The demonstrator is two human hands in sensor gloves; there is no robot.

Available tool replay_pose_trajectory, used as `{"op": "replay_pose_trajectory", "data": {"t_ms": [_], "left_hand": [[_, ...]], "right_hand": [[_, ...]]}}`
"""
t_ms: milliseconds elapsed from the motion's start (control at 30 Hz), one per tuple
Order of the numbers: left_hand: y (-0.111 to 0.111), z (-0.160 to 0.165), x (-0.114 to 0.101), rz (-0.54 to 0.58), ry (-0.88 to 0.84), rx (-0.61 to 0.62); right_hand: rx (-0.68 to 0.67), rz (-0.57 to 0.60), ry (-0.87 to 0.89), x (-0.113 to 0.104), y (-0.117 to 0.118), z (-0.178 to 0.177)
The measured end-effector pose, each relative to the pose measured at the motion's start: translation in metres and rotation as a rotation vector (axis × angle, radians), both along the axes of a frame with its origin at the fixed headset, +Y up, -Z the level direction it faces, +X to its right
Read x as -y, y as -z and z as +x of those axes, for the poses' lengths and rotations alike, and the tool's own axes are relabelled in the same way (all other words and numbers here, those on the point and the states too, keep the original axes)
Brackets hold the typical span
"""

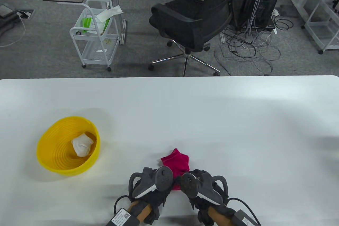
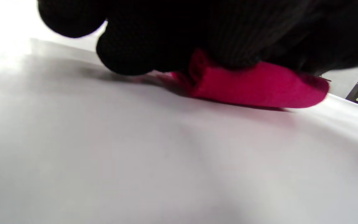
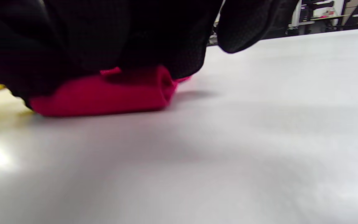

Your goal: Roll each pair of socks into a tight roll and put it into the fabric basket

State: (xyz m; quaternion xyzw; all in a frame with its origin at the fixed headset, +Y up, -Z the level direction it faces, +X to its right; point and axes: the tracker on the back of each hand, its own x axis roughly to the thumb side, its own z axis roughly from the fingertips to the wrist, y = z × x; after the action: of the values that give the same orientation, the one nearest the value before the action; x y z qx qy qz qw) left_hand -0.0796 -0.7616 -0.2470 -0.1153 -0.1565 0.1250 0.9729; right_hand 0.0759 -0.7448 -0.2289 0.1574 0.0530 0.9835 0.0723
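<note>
We see a white desk (image 1: pixel 238 120) filling the lower half of the table view, with grey carpet behind it. Beyond its far edge stand a black office chair (image 1: pixel 196 16), a white wire cart (image 1: pixel 95 35) with green and white items on it, and a tangle of cables (image 1: pixel 249 45) by a computer tower.

On the desk's left part sits the yellow basket (image 1: pixel 45 154), round and ribbed. Inside it lies one white sock roll (image 1: pixel 82 143), resting against the right side of the bowl.

Near the desk's front edge, at the middle, lies the pink sock pair (image 1: pixel 177 159). Its far end spreads flat and loose on the desk; its near end disappears under the two hands. In the wrist views we see that near end turned over into a short thick roll lying on the desk, with the rolled end showing plainly in the right wrist view (image 3: pixel 163 88).

The left hand (image 1: pixel 152 183) and the right hand (image 1: pixel 198 186) sit side by side, almost touching, each with a grey tracker on its back. Both rest on top of the roll. The left grip: gloved fingers (image 2: pixel 129 53) curl down over the pink cloth and press it to the desk. The right grip: fingers (image 3: pixel 154 46) curve over the roll's top in the same way, holding it, with one finger lifted clear to the side. The basket lies well apart from both hands, to their left.
</note>
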Motion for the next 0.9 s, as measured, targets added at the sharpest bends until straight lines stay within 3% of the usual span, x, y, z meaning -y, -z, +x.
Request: {"op": "replay_pose_trajectory", "data": {"t_ms": [333, 533, 667, 900], "left_hand": [[0.001, -0.003, 0.0, -0.019, -0.03, -0.023], [-0.001, -0.006, -0.02, 0.043, -0.026, -0.047], [0.0, -0.006, -0.012, -0.084, -0.024, -0.003], [0.003, -0.003, -0.006, -0.048, 0.04, 0.037]], "right_hand": [[0.011, -0.112, -0.015, 0.01, 0.003, -0.001], [0.034, -0.128, -0.058, 0.017, 0.007, 0.002], [0.048, -0.134, -0.038, 0.018, 0.008, 0.003], [0.06, -0.097, -0.054, 0.019, 0.008, 0.001]]}}
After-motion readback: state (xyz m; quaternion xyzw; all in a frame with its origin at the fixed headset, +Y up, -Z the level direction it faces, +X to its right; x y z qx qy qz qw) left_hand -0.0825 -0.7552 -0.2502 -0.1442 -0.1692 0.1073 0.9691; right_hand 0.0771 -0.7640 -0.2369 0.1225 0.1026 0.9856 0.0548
